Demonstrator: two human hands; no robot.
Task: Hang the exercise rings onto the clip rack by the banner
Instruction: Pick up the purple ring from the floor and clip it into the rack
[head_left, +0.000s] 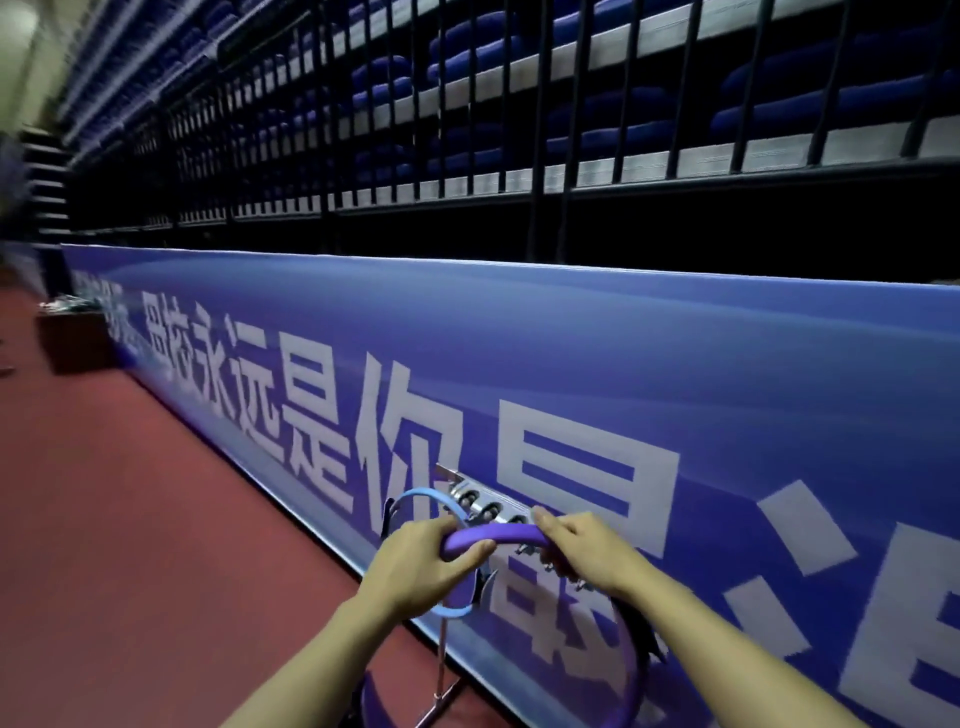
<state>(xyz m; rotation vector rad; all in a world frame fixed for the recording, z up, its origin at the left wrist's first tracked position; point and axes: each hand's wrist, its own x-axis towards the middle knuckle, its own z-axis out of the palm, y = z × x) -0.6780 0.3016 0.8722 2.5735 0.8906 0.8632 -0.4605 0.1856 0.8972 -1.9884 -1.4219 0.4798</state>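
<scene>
A purple exercise ring (498, 536) is held up in front of the metal clip rack (480, 501), which stands on a thin pole against the blue banner (675, 374). My left hand (426, 564) grips the ring's top left part. My right hand (584, 553) grips its top right part, right at the clips. The ring's lower arc runs down behind my right forearm to the frame's bottom. A light blue ring (423, 496) hangs on the rack's left end, partly hidden by my left hand.
The banner with large white characters runs along the red floor (130, 519). The rack's metal base (441, 699) rests on the floor by the banner. A dark box (78, 338) stands far left. Black railings and blue seats (571, 93) rise behind the banner.
</scene>
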